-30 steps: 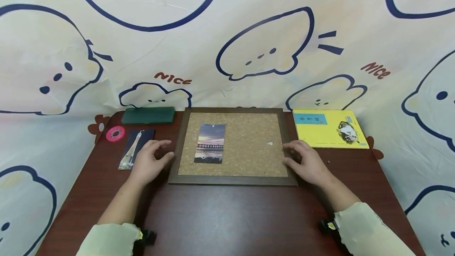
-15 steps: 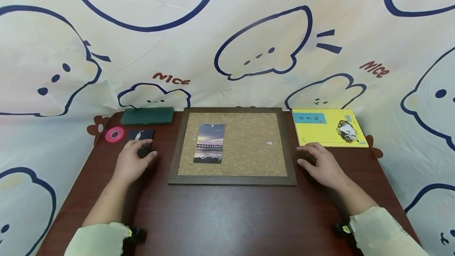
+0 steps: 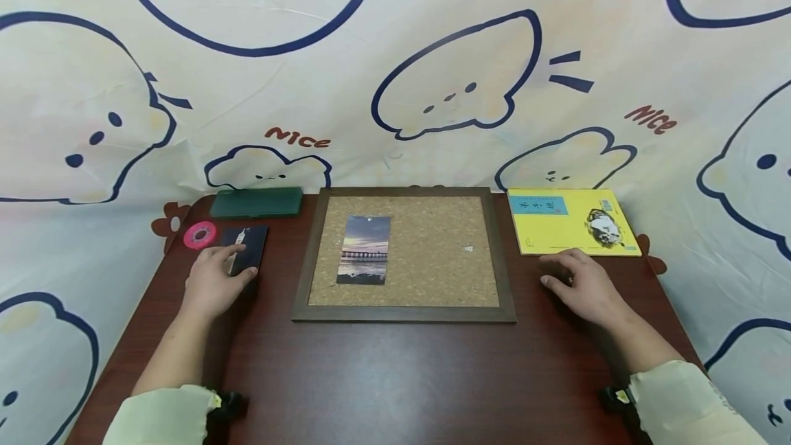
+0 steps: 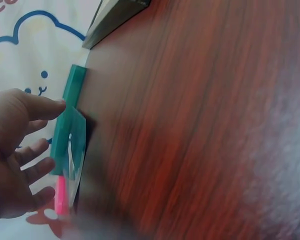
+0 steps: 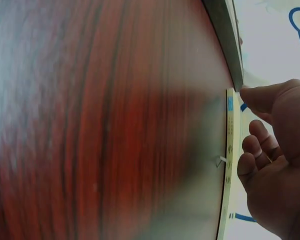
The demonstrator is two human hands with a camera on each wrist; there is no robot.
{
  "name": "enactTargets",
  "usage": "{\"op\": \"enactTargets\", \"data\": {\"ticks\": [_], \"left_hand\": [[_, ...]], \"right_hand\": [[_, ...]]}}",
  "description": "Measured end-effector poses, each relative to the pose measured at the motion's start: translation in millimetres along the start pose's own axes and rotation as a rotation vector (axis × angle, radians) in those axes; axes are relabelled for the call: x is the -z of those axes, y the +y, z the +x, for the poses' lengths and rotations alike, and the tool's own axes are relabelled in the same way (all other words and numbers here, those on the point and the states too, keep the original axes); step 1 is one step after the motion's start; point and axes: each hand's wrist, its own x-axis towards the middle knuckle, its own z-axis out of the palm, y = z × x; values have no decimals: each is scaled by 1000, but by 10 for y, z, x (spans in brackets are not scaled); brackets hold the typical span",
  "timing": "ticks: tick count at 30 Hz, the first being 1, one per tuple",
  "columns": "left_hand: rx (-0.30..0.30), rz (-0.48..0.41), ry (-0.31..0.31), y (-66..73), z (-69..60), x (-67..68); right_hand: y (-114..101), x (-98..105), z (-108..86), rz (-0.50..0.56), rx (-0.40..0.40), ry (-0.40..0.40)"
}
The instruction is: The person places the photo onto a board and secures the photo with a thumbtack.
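Fingers (image 4: 37, 151) of left hand (image 3: 211, 283) (over tower photo (image 3: 254, 243)) and right hand (image 3: 587, 287) hang relaxed; cloth (image 3: 296, 91) reads "Nice" twice

You are at a desk-type work spot, type of room undetermined, as indicated by the dark red-brown wood-grain table (image 3: 383, 369), the cream cartoon-printed fabric backdrop (image 3: 346, 88) behind and beside it, and the rectangular brown-framed cork board (image 3: 432, 259) and flat yellow-covered book (image 3: 556, 229) on top.

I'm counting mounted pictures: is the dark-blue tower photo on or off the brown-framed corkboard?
Off: the tower photo is left of the corkboard, brown wooden table between.
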Motion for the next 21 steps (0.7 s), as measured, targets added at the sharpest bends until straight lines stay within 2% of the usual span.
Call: {"op": "enactTargets", "data": {"ticks": [13,21], "left_hand": [[104,30,-16,-184,38,64],[128,31,-43,-232,6,73]], "right_hand": [[182,79,-74,-47,-47,-14],[247,77,-148,-75,-104,-31]]}}
